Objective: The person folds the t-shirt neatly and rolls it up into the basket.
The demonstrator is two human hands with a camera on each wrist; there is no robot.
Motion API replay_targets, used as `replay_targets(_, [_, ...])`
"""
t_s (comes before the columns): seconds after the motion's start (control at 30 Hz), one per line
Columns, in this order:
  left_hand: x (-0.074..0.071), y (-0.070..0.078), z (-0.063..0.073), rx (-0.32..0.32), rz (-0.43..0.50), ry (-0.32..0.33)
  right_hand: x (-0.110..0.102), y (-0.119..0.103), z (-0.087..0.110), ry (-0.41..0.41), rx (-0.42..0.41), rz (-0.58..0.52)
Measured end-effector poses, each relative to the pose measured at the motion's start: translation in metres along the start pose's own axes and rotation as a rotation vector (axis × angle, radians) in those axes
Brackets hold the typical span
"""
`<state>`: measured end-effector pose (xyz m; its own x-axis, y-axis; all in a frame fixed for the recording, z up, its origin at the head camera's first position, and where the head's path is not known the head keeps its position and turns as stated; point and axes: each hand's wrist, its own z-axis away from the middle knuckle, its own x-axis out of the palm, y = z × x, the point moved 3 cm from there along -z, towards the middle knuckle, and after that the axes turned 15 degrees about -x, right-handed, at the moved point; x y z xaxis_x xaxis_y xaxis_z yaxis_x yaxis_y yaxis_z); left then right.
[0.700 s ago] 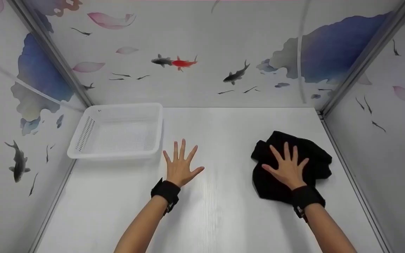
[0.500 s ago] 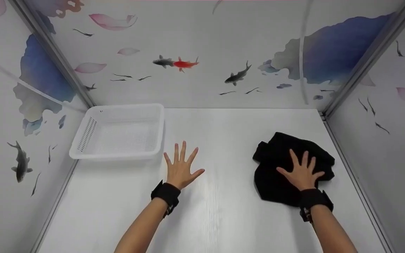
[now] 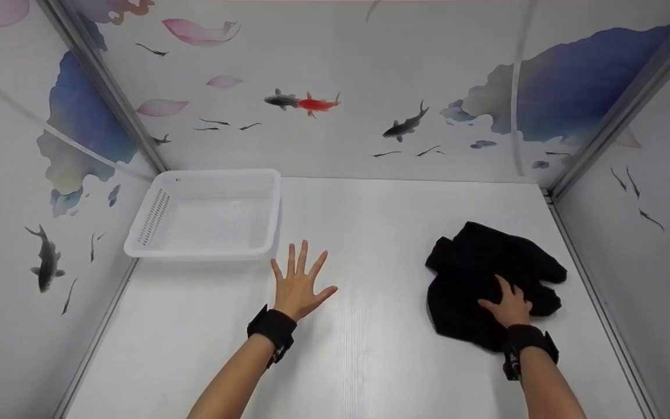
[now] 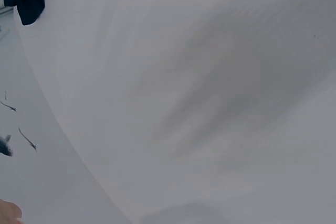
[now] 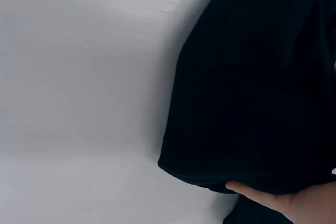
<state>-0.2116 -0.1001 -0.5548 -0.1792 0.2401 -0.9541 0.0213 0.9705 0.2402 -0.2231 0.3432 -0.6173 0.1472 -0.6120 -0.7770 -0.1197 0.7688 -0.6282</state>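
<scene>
A crumpled black cloth, perhaps a garment, lies on the right side of the white table. My right hand is over its lower right part, fingers spread and slightly bent downward, thumb held apart. In the right wrist view, the thumb lies straight along an edge of the black cloth. The other fingers are mostly hidden there. My left hand hovers over the middle of the table with its fingers fanned out, holding nothing. Only a fingertip of it enters the left wrist view.
A white plastic basket with perforated sides stands at the back left of the white table, close to the left hand. Printed panels with fish and petals wall in the back and both sides. Each wrist wears a black band.
My right hand has moved right and toward me across the cloth, and its fingers have bent from flat and spread. The left hand stays nearly still. The head view has shifted slightly.
</scene>
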Motion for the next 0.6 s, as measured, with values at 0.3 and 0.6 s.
replay_targets(0.3, [0.004, -0.001, 0.002, -0.015, 0.007, 0.006, 0.045, -0.034, 0.001, 0.104, -0.080, 0.002])
replay_targets(0.6, [0.011, -0.005, 0.009, -0.021, 0.036, -0.018, 0.102, -0.101, 0.003, 0.141, -0.065, 0.076])
